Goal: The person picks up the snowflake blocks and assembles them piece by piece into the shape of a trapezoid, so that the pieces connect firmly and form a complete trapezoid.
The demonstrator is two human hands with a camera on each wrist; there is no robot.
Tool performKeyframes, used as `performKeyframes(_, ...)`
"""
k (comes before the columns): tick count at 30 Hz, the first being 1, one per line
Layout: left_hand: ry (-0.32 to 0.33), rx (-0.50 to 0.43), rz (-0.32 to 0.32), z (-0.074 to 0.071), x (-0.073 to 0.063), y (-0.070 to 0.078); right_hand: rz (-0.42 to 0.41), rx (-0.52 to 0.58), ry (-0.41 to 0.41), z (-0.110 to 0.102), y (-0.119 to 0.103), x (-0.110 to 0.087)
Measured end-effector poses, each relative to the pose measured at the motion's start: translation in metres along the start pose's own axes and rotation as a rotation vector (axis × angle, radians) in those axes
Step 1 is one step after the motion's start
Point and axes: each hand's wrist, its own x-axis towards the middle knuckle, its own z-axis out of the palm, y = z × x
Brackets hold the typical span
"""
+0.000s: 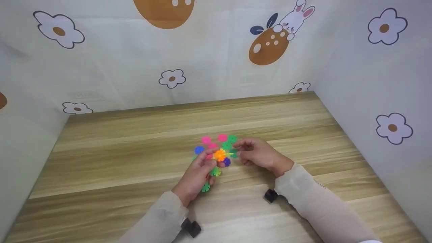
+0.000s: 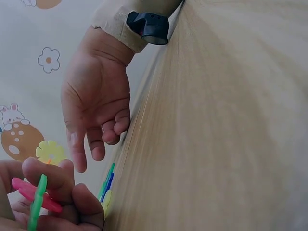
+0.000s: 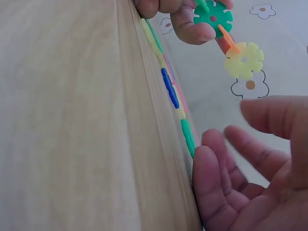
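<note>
My left hand [image 1: 195, 173] grips a chain of interlocking plastic snowflake discs. Among its joined pieces are an orange disc [image 1: 220, 155], a green disc [image 3: 214, 20] and, at the outer end, a yellow disc [image 3: 244, 60]. A pink disc [image 2: 36, 195] and another green disc [image 2: 37, 204] show between the left fingers in the left wrist view. Just right of the chain's yellow end is my right hand [image 1: 258, 155], its fingers loosely bent and holding nothing. In the right wrist view, a gap separates that hand from the yellow disc.
Loose discs lie on the wooden table [image 1: 128, 162] around and beyond the hands, including a pink one [image 1: 222, 137], a light blue one [image 1: 199, 150] and a dark blue one [image 1: 226, 162]. A patterned cloth wall [image 1: 216, 50] borders the table's back and sides.
</note>
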Motion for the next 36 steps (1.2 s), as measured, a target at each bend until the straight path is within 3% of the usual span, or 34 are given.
performKeyframes(13,-0.004,-0.023,0.008,0.0004,-0.0015,-0.0021,-0.009,-0.295,-0.095,0.0003,-0.0001,-0.0028)
performKeyframes(27,-0.012,-0.018,0.008,-0.0011,-0.0018,-0.0006,0.047,-0.242,-0.061,0.0028,-0.0005,-0.0019)
performKeyframes(36,-0.011,-0.020,0.007,-0.0016,-0.0007,-0.0023,-0.033,-0.343,-0.066,0.0049,-0.0015,-0.0025)
